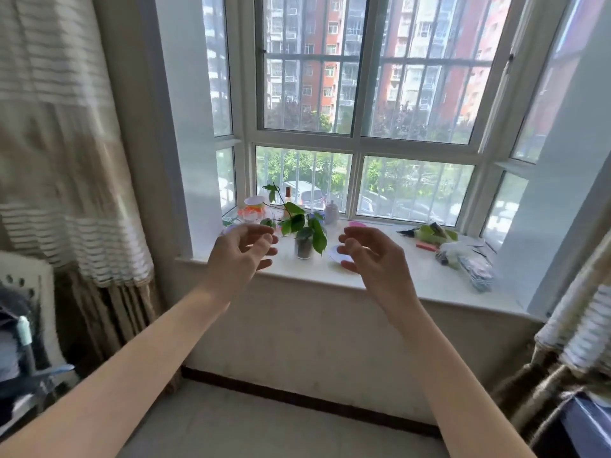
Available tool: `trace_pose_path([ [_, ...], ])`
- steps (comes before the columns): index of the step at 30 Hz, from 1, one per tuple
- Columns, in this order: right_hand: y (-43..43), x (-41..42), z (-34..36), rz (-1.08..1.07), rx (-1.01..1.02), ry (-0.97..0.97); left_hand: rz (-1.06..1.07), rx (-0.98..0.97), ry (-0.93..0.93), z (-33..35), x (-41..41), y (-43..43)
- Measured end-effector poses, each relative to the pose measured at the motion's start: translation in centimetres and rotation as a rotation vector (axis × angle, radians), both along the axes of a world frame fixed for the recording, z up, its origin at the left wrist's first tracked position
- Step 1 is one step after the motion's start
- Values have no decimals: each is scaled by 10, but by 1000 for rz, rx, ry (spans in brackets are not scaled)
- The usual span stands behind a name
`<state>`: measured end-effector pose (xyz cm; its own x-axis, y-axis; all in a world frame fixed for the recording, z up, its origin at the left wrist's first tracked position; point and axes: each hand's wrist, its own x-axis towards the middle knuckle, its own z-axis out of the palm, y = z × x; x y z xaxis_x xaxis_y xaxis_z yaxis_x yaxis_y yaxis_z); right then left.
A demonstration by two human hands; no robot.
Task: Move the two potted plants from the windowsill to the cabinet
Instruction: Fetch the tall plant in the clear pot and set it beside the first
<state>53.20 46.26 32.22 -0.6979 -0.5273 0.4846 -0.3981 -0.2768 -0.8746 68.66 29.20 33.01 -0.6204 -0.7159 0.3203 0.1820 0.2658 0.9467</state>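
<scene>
A small potted plant [304,247] with green leaves and a thin tall stem stands in a clear glass pot near the front of the white windowsill [390,282]. My left hand [243,251] hovers to the left of it, fingers curled and apart, holding nothing. My right hand [372,254] hovers to its right, also open and empty. Both hands are apart from the pot, one on each side. A second plant with leaves seems to sit behind my left hand near the left corner [266,223], mostly hidden. No cabinet is in view.
On the sill stand a colourful cup [253,209], a white teapot-like jar [331,212], a pink lid [358,224], a white disc [337,254] and a pile of packets [463,256] at the right. Curtains hang at both sides. A chair [29,325] is at the left.
</scene>
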Motion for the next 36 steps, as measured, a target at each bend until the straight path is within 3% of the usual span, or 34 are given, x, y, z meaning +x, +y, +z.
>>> trace_pose_path([
  [11,-131,-141,-9,118,3,-44,103,-70,-45,16,-132,-108],
  [20,-212,-204,-4,132,31,-31,120,-123,-78,20,-201,-185],
  [36,-354,-264,-10,-149,117,-3,-133,-138,-67,8,-295,-363],
])
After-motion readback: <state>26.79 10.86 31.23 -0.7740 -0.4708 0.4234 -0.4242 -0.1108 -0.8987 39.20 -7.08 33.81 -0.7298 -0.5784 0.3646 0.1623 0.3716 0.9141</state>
